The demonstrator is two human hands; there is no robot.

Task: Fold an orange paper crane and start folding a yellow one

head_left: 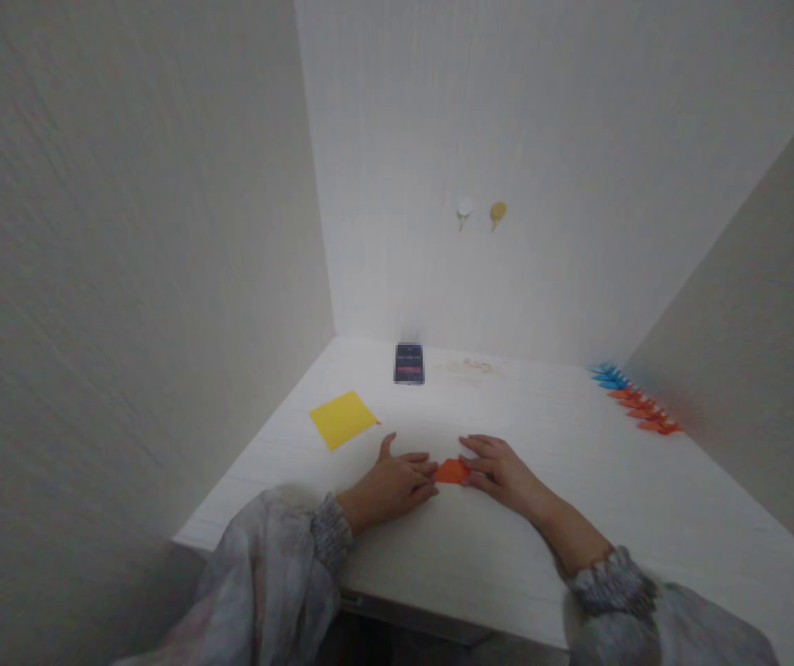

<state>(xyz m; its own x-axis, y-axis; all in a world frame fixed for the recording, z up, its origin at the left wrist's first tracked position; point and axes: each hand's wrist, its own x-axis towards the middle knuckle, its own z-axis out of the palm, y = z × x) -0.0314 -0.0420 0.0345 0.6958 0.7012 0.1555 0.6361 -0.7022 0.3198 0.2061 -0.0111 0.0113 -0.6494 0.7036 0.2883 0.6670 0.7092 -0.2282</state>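
A small piece of orange paper [451, 471] lies on the white table [647, 499] between my two hands. My left hand [393, 486] rests flat on the table with its fingertips pressed on the paper's left edge. From the right, my right hand [498, 470] lays its stretched fingers against the paper's other side. Most of the paper is hidden under the fingers.
A yellow paper square [342, 417] lies at the left, a dark phone [409, 363] at the back. A row of folded blue [609, 376] and orange [649, 412] paper figures runs along the right wall. Walls close in on three sides; two hooks [480, 214] hang on the back wall.
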